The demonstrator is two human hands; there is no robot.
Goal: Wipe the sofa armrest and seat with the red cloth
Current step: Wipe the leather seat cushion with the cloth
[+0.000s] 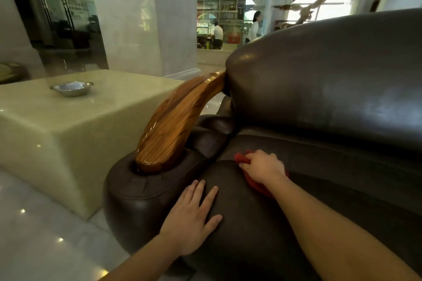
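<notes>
Gripping red cloth (pixel 253 180) | right hand (pixel 262 166) | cloth trails toward camera

I can't read any text, label or number here; the signboard (pixel 78 5) on the far glass doors is too blurred to make out.

Left hand (pixel 194 214) flat, right hand (pixel 262 165) fisted

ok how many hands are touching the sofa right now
2. The left hand lies flat and open on the seat cushion beside the armrest. The right hand presses the red cloth on the seat farther back.
</notes>
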